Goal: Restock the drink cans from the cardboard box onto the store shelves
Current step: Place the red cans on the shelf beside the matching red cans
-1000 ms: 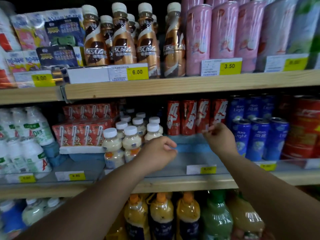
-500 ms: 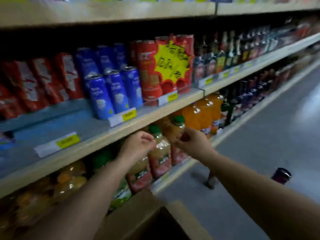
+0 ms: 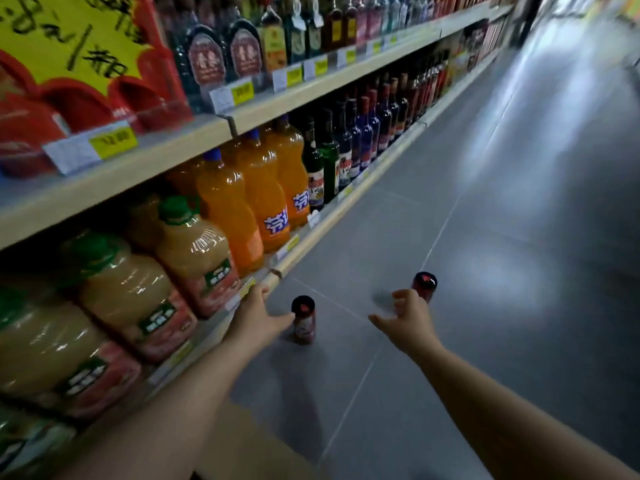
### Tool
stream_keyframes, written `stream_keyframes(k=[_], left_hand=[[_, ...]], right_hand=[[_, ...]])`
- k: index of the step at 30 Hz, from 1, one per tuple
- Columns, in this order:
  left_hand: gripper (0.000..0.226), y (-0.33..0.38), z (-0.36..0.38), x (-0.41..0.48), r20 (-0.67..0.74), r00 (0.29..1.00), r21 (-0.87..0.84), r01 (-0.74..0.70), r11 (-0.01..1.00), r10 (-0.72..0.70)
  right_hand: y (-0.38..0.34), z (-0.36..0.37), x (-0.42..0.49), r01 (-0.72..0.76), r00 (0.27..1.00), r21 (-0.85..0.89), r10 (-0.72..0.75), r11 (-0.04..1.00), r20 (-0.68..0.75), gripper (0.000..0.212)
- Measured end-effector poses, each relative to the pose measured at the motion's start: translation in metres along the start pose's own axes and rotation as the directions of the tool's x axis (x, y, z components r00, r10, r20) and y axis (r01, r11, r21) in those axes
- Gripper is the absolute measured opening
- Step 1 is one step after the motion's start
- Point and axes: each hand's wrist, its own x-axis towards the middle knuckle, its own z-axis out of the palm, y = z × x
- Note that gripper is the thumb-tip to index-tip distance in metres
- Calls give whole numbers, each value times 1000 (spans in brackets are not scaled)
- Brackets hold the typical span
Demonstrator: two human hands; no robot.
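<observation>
Two red drink cans stand upright on the grey floor tiles in front of the shelves. My left hand (image 3: 258,318) is stretched down beside the nearer can (image 3: 303,320), fingers apart, its fingertips at the can's left side; no grip is visible. Farther right, my right hand (image 3: 407,318) hovers with spread fingers just in front of the second can (image 3: 424,286), partly hiding its lower body. A corner of the cardboard box (image 3: 242,441) shows at the bottom, between my forearms.
The bottom shelf (image 3: 301,251) holds big juice jugs (image 3: 194,251) and orange soda bottles (image 3: 259,188), then wine bottles (image 3: 363,133) farther along. Above are red cans behind a yellow sign (image 3: 69,39) and liquor bottles. The tiled aisle (image 3: 519,202) runs off to the right.
My view swung from the middle shelf down and right to the floor. Both hands dropped away from the shelf toward the two cans standing on the tiles.
</observation>
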Motion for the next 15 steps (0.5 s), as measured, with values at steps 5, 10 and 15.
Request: stream_keyframes(k=[5, 10, 15], left_hand=[[100, -4, 49, 39, 42, 996, 82, 78, 994, -82], [109, -18, 93, 69, 30, 986, 157, 156, 975, -163], [102, -28, 124, 93, 47, 978, 200, 188, 962, -201]], right_hand=[[30, 2, 48, -9, 998, -55, 6, 998, -63, 75], [64, 10, 86, -36, 992, -77, 26, 996, -125, 64], [95, 20, 104, -33, 997, -29, 31, 999, -70, 61]])
